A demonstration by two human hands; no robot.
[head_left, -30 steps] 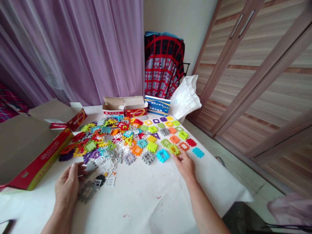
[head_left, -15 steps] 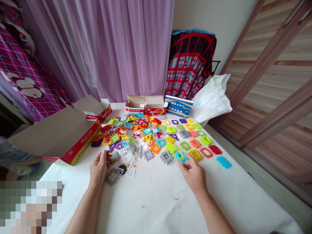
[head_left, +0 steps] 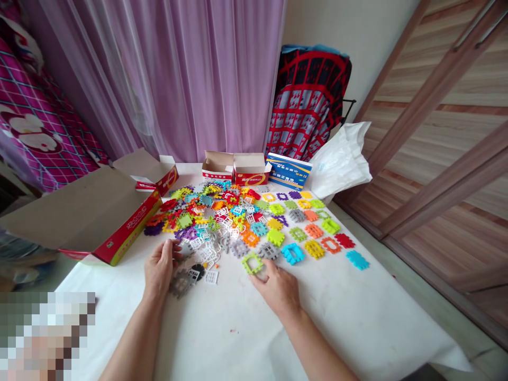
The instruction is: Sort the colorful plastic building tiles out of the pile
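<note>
Rt hand (head_left: 278, 289) half open, fingers spread, no firm grip, thumb tip right by lime frame tile (head_left: 253, 263), lying flat on white tablecloth (head_left: 222, 328) at front edge of pile of plastic tiles (head_left: 210, 217). Lt hand (head_left: 160, 269) loosely curled over grey tiles (head_left: 181, 283), can't tell if holding any. Blue frame tile (head_left: 292, 254) close by on rt, open red carton (head_left: 130, 230) far left!

Bottom-left corner's just a pixelated blur patch (head_left: 43, 336), no clue what's under it. L forearm (head_left: 133, 338) & R forearm (head_left: 317, 352) get cut off by the bottom edge. L hand (head_left: 159, 270) hides part of the pile of plastic pcs (head_left: 206, 214). Print on the blue box (head_left: 289, 171) too small to read, tbh. Bed cover (head_left: 35, 116) & wardrobe doors (head_left: 436, 132) run out of frame.
</note>
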